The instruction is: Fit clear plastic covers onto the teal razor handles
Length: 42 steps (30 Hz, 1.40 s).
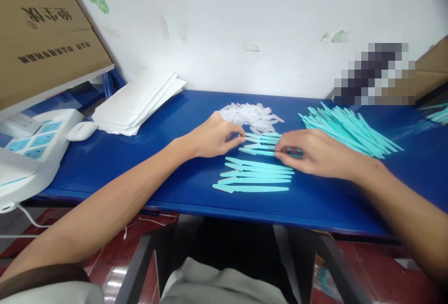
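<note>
Thumb and index fingers [239,130] of the left hand [217,137] come nearly together at the blade-shaped ends of the aqua back row [261,146], while the right hand [312,152] curls its own fingers over the handle ends; whether either one truly pinches a piece, I cannot tell from here! Nearest on the blue bench [168,187], the front row [259,180] lies side by side, blade ends to the left, slightly fanned, and no hand touches it. Just beyond sits the back row, between the two hands, and here's the danger: the pieces lie so close that a nudge from a knuckle could knock neighbours askew, and a careless pinch might drag two at once. Those thin blade ends, right by bare fingertips, could nick if they're sharp, though I can't make out an edge. Directly behind, the translucent white pieces [250,113] crowd up to the row; a sweep of the left hand could scatter them into it. Off to the right, the loose aqua heap [350,131] lies crisscrossed, and pulling one carelessly might bring the tangle sliding. Farther left, white envelopes [140,101] fan out, well apart from the hands.
</note>
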Each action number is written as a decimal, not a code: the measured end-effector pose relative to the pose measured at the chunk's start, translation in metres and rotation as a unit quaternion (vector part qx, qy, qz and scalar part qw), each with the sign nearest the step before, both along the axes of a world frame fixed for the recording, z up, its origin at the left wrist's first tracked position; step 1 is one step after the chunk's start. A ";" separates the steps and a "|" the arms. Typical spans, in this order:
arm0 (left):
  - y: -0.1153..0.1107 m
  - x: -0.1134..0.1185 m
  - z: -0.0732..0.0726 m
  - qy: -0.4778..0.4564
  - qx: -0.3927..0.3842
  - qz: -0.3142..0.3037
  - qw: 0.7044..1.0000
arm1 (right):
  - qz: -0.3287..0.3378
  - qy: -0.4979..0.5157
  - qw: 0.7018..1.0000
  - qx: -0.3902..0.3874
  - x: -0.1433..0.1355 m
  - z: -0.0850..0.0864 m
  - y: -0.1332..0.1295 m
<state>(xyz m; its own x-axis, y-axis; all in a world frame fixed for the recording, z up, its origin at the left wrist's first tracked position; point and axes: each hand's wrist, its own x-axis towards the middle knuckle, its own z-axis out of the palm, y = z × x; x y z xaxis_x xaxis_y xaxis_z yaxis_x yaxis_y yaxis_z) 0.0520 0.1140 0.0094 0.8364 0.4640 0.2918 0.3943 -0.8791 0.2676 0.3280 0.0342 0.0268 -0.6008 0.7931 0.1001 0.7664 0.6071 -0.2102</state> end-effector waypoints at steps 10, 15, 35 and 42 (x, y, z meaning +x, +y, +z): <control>0.011 -0.008 0.000 0.087 0.029 0.024 0.996 | 0.046 0.045 0.995 -0.077 -0.004 -0.001 -0.004; 0.012 -0.010 0.003 0.136 0.078 0.027 0.987 | 0.028 0.019 0.994 -0.106 -0.002 -0.001 -0.002; 0.010 -0.019 0.015 0.141 0.123 -0.013 0.982 | -0.036 0.026 0.979 -0.197 0.020 0.010 0.002; 0.002 -0.023 0.027 0.125 -0.034 -0.046 0.991 | -0.041 0.045 0.979 -0.196 0.021 0.016 0.002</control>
